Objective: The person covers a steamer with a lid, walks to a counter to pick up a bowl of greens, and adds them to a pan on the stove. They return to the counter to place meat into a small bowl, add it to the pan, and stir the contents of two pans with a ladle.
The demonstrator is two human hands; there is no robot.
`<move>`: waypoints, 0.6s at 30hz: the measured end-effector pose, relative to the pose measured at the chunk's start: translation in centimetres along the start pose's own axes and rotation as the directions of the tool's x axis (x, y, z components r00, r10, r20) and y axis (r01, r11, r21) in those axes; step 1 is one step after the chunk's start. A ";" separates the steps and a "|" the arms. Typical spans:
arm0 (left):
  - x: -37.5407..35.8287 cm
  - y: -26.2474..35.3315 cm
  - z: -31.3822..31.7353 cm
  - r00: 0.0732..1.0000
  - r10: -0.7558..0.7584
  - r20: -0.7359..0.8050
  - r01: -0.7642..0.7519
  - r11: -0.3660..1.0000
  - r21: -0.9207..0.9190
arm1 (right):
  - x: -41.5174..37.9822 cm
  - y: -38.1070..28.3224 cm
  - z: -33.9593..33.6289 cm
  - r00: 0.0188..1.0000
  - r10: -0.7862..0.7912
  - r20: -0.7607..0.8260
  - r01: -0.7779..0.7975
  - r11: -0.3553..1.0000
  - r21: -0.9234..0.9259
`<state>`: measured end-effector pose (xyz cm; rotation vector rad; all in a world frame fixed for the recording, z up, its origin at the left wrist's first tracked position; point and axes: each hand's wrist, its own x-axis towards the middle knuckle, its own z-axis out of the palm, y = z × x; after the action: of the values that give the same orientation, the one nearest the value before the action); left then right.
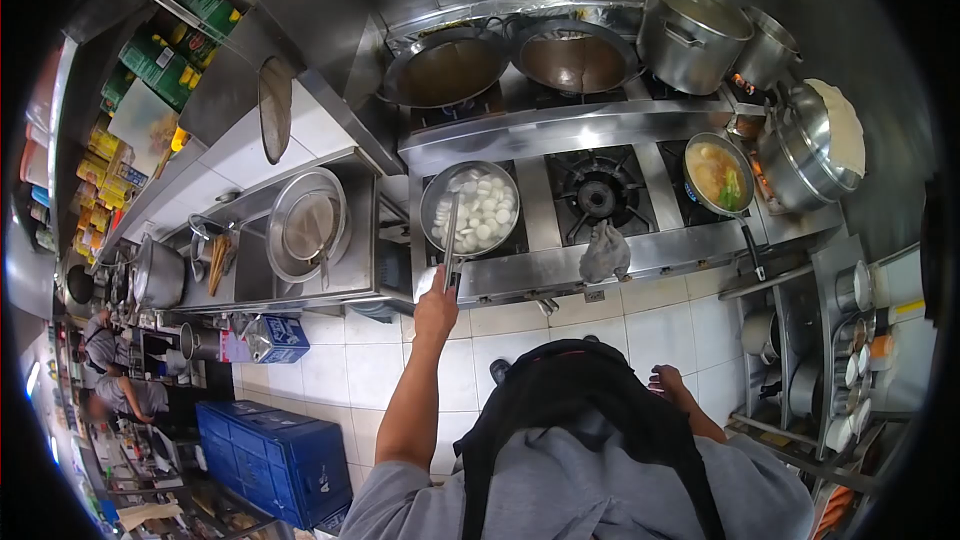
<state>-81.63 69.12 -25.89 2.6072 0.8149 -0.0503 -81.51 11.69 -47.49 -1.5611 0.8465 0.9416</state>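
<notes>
My left hand (pixel 436 312) is closed round the handle of a metal utensil (pixel 452 230), whose far end reaches into a pan (pixel 427 202) on the left front burner. White round pieces (pixel 487 208) in liquid fill the pan. Away from the stove, at my right side, my right hand (pixel 672 383) hangs with its fingers partly spread and holds nothing. A crumpled grey cloth (pixel 605 254) lies on the stove's front edge, by the bare middle burner (pixel 598 198).
Two woks (pixel 446 68) and a large pot (pixel 690 40) stand at the back. A frying pan (pixel 717 174) with soup has its handle over the front edge. Left are a sink with a strainer (pixel 308 225), blue crates (pixel 270 460) and two people (pixel 140 395); shelves (pixel 800 360) stand right.
</notes>
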 end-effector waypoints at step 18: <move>-7.7 -5.8 -7.2 0.995 0.039 -0.090 -0.031 0.996 0.083 | -0.5 1.4 -1.1 0.999 0.038 -0.002 -0.038 0.999 -0.019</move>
<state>-91.77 72.10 -20.26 2.7173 0.8143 0.0477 -82.79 10.35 -47.49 -1.5672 0.8730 0.9784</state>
